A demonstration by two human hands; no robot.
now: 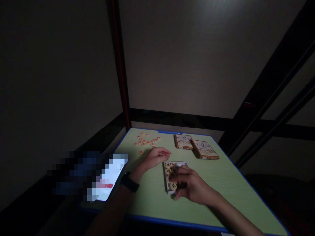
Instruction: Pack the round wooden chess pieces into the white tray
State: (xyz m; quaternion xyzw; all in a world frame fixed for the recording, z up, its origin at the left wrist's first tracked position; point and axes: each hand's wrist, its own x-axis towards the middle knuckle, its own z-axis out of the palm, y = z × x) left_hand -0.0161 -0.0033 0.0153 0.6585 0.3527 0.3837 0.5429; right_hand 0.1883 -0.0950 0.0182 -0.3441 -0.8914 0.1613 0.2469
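Right hand (195, 186) over black-lettered discs (173, 186); red-lettered discs (144, 143) scattered (characters illegible).

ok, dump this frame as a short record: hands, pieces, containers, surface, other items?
left_hand: left hand, between the scattered pieces and the tray; grip unclear
right_hand: right hand, over the tray, fingers down at its pieces; grip unclear
tray: white tray, partly covered by the hand
tray_contents: black-marked round pieces; count hidden
loose_pieces: red-marked round pieces, scattered at the table's far left
boxes: two printed boxes, far right
surface: green table, blue edge
other: lit screen, left, partly pixelated; dark wristband, left wrist
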